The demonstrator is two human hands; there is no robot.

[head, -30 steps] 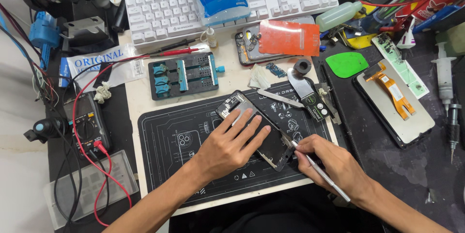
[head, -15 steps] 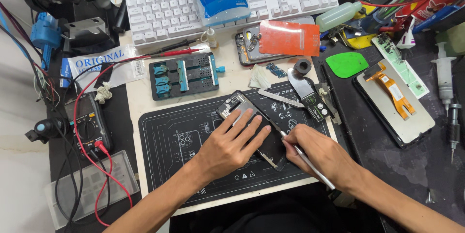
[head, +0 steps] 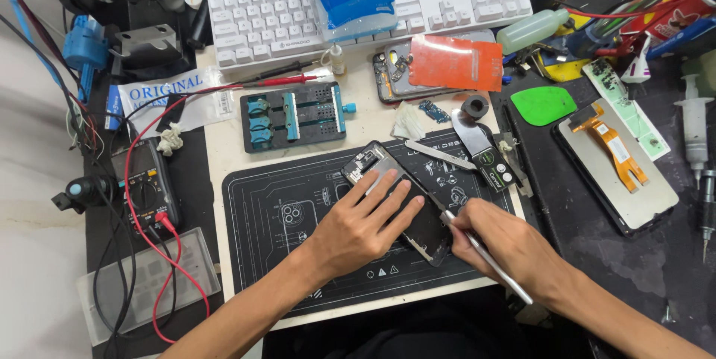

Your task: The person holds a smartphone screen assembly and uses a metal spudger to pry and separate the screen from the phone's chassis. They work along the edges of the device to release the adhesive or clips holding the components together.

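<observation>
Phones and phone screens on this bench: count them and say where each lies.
3. The opened phone lies on the dark work mat under the left hand. A second phone sits below the keyboard. A detached screen lies at right. More may be hidden among the clutter.

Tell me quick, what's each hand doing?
Left hand: open, flat on the opened phone.
Right hand: closed around a thin metal tool.

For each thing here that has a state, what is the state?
phone: opened, back up, flat on mat
left hand: pressing on phone
right hand: gripping metal tool
tool tip: at phone's edge
screen panel: detached, face down
multimeter: leads plugged in
</observation>
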